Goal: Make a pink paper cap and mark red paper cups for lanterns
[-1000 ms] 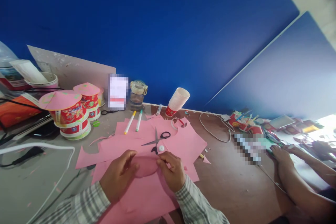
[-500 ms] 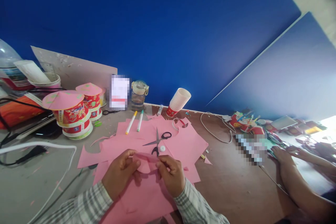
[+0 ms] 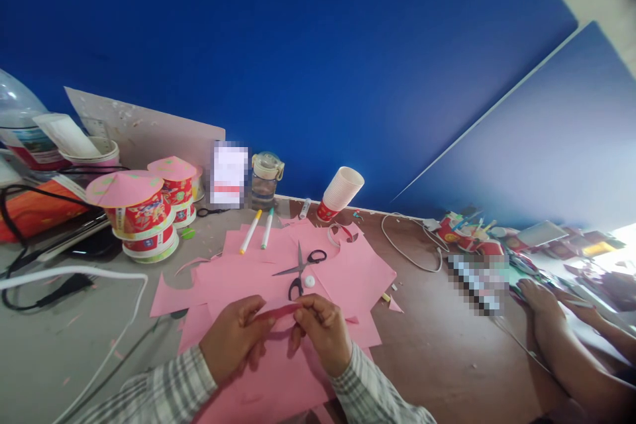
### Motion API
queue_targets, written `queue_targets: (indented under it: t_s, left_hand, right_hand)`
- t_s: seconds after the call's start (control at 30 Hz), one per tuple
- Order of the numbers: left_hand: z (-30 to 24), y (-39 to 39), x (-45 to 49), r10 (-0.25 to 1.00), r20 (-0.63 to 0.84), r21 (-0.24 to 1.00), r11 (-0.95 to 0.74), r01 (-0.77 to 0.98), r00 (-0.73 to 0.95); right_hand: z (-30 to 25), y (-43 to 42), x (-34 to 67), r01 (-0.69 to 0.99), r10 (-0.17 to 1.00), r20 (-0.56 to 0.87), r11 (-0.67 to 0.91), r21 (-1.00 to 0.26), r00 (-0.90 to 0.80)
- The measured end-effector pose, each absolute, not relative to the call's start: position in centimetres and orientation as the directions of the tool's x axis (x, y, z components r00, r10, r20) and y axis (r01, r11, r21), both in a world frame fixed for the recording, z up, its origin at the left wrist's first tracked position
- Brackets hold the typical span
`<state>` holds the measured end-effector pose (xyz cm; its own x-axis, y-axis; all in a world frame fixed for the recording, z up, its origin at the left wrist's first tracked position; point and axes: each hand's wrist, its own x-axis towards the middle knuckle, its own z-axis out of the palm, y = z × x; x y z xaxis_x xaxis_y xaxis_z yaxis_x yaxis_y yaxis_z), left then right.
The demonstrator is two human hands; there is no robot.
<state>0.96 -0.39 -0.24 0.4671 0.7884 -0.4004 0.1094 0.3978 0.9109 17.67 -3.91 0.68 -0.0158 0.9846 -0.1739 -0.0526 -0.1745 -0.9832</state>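
Observation:
Between my two hands is a small curved piece of pink paper, held just above the pink sheets. My left hand pinches its left end, thumb on top. Thumb and fingers of my right hand grip the right end. Beyond the hands, a pair of scissors lies with its blades spread on the pink paper sheets. A small white round cap rests beside the scissors. Two markers, one yellow-ended and one green-ended, lie at the back of the sheets.
On the left stand red cup models with pink cone tops and a white cable. Behind are a clear jar and a tilted stack of paper cups. At the right, another person's arms rest on the table.
The pink paper piece has tilted, showing more of its edge and less of its face. My left hand has shifted slightly right and down. The whole view has moved a little.

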Motion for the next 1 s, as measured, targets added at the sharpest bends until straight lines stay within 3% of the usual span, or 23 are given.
queue_targets:
  t_s: [0.23,0.5,0.8,1.0]
  left_hand:
    - [0.7,-0.5,1.1,0.813,-0.341,0.935,0.344,0.082,0.472]
    - [0.1,-0.3,1.1,0.846,-0.212,0.974,0.222,0.039,0.489]
    - [0.3,-0.2,1.3,0.876,-0.305,0.952,0.280,0.120,0.374]
    - [0.1,-0.3,1.5,0.894,-0.270,0.962,0.264,0.068,0.358]
  right_hand:
    - [-0.3,-4.0,17.1,-0.009,0.985,-0.146,-0.146,-0.989,0.088]
    - [0.3,-3.5,16.8,-0.086,0.980,-0.163,-0.154,-0.984,0.111]
    - [-0.2,-3.5,16.4,-0.117,0.981,-0.141,-0.126,-0.985,0.131]
    - [0.2,-3.6,16.0,-0.111,0.981,-0.143,-0.129,-0.985,0.134]
